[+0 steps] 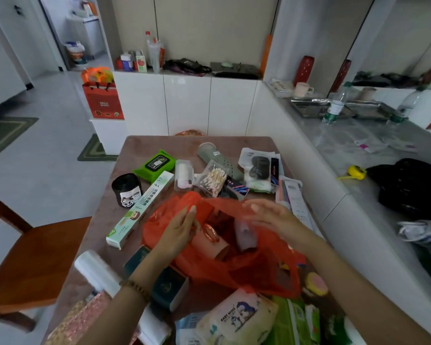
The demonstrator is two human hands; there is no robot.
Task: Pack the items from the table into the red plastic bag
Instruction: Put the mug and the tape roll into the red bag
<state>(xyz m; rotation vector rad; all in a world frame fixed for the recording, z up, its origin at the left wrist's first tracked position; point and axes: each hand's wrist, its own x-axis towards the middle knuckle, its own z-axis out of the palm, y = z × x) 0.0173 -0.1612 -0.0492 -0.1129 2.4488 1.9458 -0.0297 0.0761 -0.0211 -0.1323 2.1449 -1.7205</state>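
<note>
Both forearms reach forward, left grip (pixel 182 227) facing right grip (pixel 271 217), fingers extended.

Thin, translucent, crinkled plastic is seen in the red bag (pixel 256 265), polished wood in the chair (pixel 42 257), and smooth stone-like gloss on the table (pixel 144 145).
</note>
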